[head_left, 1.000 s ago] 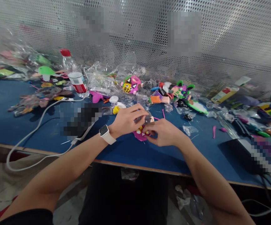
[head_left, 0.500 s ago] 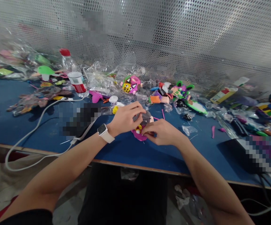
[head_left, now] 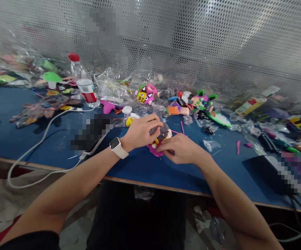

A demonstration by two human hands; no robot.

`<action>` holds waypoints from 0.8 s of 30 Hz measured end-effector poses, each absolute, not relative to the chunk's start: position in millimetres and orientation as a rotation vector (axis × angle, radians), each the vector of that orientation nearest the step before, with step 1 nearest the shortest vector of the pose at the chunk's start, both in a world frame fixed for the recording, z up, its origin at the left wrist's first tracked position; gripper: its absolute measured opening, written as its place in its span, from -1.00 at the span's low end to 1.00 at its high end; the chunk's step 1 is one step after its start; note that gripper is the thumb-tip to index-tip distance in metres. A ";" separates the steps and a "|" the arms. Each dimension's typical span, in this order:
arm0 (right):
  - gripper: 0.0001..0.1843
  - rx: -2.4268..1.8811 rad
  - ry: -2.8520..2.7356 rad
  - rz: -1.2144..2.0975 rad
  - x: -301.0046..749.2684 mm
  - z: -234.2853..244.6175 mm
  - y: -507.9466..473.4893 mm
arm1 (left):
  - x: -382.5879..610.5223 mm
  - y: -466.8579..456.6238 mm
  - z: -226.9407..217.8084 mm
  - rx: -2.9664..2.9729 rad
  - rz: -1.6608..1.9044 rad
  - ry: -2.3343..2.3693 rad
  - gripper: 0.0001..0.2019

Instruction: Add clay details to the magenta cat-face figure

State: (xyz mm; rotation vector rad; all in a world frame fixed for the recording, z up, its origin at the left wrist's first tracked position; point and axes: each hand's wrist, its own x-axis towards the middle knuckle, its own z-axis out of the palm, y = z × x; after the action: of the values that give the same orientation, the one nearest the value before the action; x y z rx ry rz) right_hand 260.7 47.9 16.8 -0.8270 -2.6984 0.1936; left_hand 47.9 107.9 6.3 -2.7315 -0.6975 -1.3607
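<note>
A small pink clay figure [head_left: 154, 148] with yellow and white bits lies on the blue table [head_left: 145, 168] near its front edge. My left hand [head_left: 141, 131], with a white watch on the wrist, curls over the figure's top and pinches a grey piece [head_left: 161, 130] on it. My right hand [head_left: 183, 148] is closed, its fingertips pressed against the figure from the right. Much of the figure is hidden under both hands.
A water bottle [head_left: 84, 83] with a red cap stands at the back left. Finished clay figures [head_left: 146, 93] and crumpled clear wrappers [head_left: 119, 85] lie along the perforated metal wall. A white cable [head_left: 39, 142] runs off the left front edge. A dark box [head_left: 272, 170] sits at the right.
Both hands stay on the pink figure. My right fingertips have crept slightly left along it, and my left fingers shifted a little on the grey piece.
</note>
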 end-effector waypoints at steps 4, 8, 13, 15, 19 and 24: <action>-0.67 -0.825 -2.698 0.121 261.8 15.4 47.9 | 47.9 107.7 6.0 -2.738 -1.349 -0.705 -0.83; -0.66 -0.833 -2.710 0.097 262.3 14.3 47.5 | 47.8 107.3 6.7 -2.739 -1.333 -0.717 -0.83; -0.67 -0.877 -2.734 0.056 261.4 15.1 46.4 | 47.8 107.4 7.0 -2.730 -1.340 -0.707 -0.83; -0.68 -0.878 -2.735 0.063 261.1 15.6 46.0 | 47.8 107.7 6.7 -2.723 -1.342 -0.710 -0.83; -0.70 -0.875 -2.749 0.113 261.2 16.7 45.8 | 47.7 108.2 6.1 -2.725 -1.336 -0.718 -0.83; -0.72 -0.893 -2.770 0.089 261.0 17.2 46.0 | 47.5 108.2 6.2 -2.734 -1.319 -0.728 -0.83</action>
State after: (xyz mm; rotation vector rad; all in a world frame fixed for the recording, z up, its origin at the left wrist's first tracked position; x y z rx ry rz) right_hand 261.0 46.0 17.2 -0.8931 -2.7699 0.0890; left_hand 47.5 108.2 6.2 -2.7336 -0.7281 -1.3190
